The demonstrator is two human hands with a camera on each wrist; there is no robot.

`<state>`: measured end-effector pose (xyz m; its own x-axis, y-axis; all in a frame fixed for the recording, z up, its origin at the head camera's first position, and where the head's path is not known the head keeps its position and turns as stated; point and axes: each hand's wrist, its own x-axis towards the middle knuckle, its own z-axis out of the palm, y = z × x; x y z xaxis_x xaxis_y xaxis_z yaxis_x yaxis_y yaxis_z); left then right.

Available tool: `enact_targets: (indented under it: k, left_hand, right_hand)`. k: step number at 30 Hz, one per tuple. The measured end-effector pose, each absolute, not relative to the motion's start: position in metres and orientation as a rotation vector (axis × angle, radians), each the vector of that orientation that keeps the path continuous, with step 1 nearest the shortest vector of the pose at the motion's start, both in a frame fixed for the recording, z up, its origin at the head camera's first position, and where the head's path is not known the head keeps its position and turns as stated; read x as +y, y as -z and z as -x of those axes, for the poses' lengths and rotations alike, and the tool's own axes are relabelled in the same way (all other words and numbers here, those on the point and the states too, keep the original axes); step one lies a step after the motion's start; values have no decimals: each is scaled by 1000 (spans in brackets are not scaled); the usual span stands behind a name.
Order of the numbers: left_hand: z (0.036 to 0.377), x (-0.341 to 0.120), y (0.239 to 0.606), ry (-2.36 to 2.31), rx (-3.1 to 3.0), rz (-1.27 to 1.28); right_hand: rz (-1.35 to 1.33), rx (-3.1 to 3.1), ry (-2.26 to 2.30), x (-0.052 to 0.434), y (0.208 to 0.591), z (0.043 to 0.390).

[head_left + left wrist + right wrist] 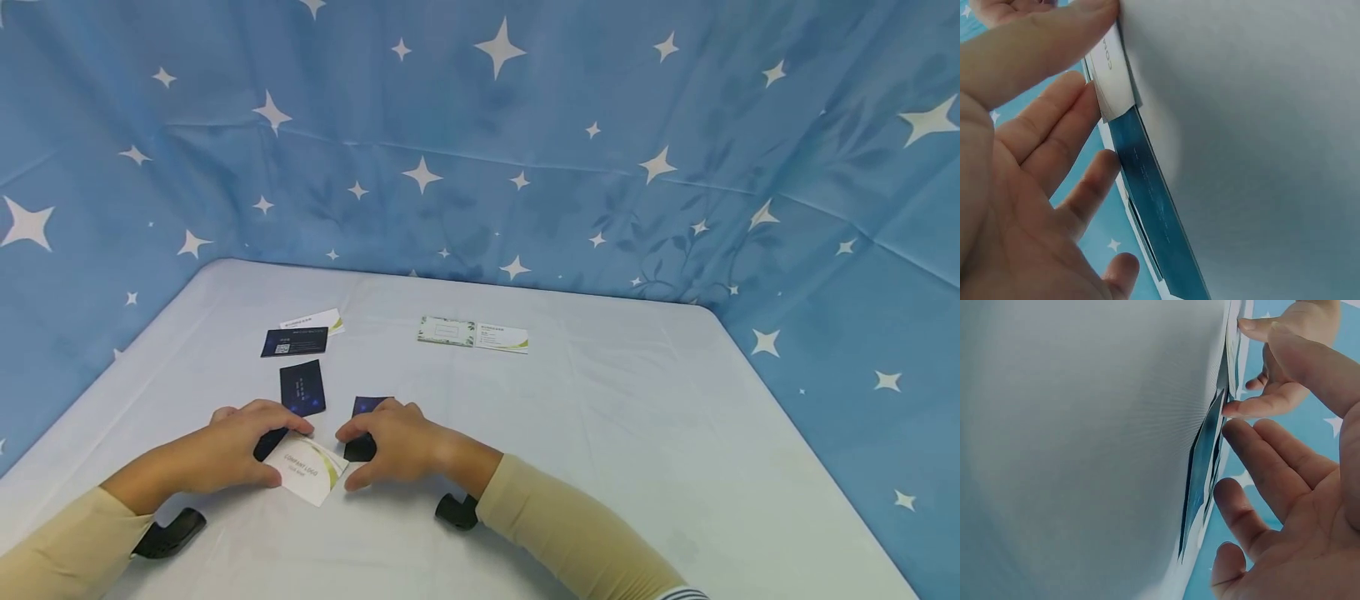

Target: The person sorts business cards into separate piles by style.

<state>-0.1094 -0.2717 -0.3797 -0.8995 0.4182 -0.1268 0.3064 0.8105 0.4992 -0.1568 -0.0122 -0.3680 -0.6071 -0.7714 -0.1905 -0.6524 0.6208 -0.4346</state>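
Observation:
My left hand (pixel 232 450) holds white business cards (pixel 303 471) with green trim and the words COMPANY LOGO, thumb at the near-left edge and forefinger at the far edge. To their right, my right hand (pixel 397 442) has its thumb and fingers spread apart, the thumb tip close to the cards' right corner. A dark blue card (pixel 362 450) lies partly under the right hand's fingers. Behind the left hand's fingers, another dark card (pixel 267 443) is mostly hidden. In the left wrist view the thumb (pixel 1041 53) reaches the white cards' edge.
Farther off lies a dark blue card (pixel 302 387). Beyond it, a black card (pixel 294 342) overlaps a white one (pixel 318 320). At the back centre, a leaf-bordered card (pixel 446 331) lies beside a white card (pixel 502 337). A starry blue curtain (pixel 465 150) hangs behind the white table (pixel 637 433).

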Motion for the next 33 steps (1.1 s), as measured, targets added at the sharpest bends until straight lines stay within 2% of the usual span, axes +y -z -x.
enact_targets:
  k: [18, 33]
  left_hand:
    - [110, -260, 376, -735, 2954, -581]
    - [129, -234, 360, -736, 3075, -696]
  right_hand:
    - [1087, 2581, 486, -9, 369, 159]
    - [980, 2727, 716, 16, 360, 172]
